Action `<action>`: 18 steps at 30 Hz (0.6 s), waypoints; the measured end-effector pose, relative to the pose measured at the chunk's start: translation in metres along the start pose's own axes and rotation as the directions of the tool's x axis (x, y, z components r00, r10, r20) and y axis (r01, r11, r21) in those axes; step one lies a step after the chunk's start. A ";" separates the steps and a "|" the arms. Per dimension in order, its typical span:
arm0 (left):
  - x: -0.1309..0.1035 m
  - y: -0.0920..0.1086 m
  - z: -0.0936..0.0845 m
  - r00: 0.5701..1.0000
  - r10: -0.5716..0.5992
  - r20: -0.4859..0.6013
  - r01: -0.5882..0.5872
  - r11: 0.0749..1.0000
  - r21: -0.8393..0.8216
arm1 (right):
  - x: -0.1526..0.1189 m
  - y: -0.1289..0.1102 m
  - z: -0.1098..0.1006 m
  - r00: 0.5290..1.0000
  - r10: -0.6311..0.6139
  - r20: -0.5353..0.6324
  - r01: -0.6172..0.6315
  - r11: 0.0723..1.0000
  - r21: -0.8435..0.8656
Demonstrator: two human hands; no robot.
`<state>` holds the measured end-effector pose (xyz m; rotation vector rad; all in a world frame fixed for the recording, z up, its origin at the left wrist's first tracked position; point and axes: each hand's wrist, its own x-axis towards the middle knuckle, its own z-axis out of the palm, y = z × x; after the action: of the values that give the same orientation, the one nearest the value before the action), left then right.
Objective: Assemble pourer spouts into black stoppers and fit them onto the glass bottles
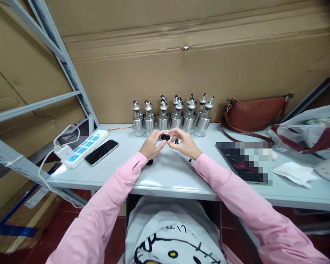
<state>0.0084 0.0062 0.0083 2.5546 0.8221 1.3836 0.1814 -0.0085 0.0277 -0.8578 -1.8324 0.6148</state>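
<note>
Between the fingertips of both hands is a small round black cap with a silver rim (pixel 165 136), held just above the table. My left hand (pixel 151 145) pinches it from the left, and my right hand (pixel 184 142) grips its right side. Below my left wrist lies a black round piece (pixel 149 162), partly covered by the sleeve. Small black parts (pixel 176 141) show beside my right fingers, and another tiny black part (pixel 190 160) is near the right cuff. Behind the hands stand several glass oil bottles (pixel 162 121) with steel bands and silver-black pourer tops.
On the left of the white table (pixel 165 179) are a power strip (pixel 86 148) with a plugged-in charger and a phone (pixel 101 152). To the right lie a brown bag (pixel 254 113), a partly blurred tablet (pixel 240 165), a tissue (pixel 295 173) and a plastic bag (pixel 313 128).
</note>
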 end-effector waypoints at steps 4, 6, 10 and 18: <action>0.000 -0.001 -0.002 0.999 0.022 0.036 -0.024 0.999 0.047 | 0.001 0.000 0.000 0.999 -0.019 0.028 0.019 1.000 0.019; 0.000 -0.002 -0.003 0.999 0.027 0.046 -0.029 0.998 0.055 | 0.001 0.001 0.000 1.000 -0.010 0.025 0.009 1.000 0.017; 0.000 0.000 -0.003 1.000 0.002 0.027 -0.002 1.000 0.008 | 0.001 0.004 0.001 1.000 0.009 0.000 -0.009 0.996 0.089; 0.001 0.003 -0.005 0.993 -0.115 0.037 0.111 0.989 0.102 | 0.001 0.006 0.002 0.999 0.027 0.048 -0.036 0.978 0.206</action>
<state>0.0063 0.0032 0.0128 2.5550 1.0364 1.2814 0.1811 -0.0041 0.0229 -0.7402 -1.7605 0.8352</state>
